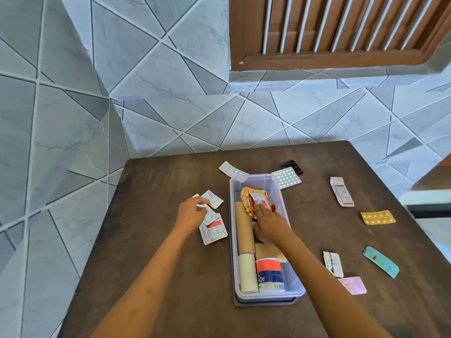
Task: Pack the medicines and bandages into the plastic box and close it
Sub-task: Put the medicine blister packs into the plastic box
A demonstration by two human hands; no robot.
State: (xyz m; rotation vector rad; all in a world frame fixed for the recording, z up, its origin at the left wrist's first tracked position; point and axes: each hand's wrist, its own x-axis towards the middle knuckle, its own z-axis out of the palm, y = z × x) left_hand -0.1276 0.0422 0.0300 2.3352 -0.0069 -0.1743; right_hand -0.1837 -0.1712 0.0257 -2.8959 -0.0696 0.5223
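Observation:
A clear plastic box (pixel 294 286) stands open on the brown table, resting on its grey lid (pixel 266 302). Inside lie a brown bandage roll (pixel 244 230), a cream roll (pixel 247 273), a tape roll with an orange label (pixel 268 274) and a crumpled orange-gold foil pack (pixel 251 193). My right hand (pixel 268 223) reaches into the box and presses a small red-and-white strip (pixel 259 200) onto the foil pack. My left hand (pixel 190 212) is left of the box, its fingertips pinching a white blister strip (pixel 211 215) from a small pile of strips (pixel 213 231).
Loose blister strips lie around the box: white ones (pixel 288 178) (pixel 230 169) and a dark one (pixel 291 165) behind it, a red-and-white (pixel 341 191), yellow (pixel 377 217), teal (pixel 380 261), silver (pixel 333 263) and pink (pixel 353 285) one to the right. Tiled walls stand behind and to the left.

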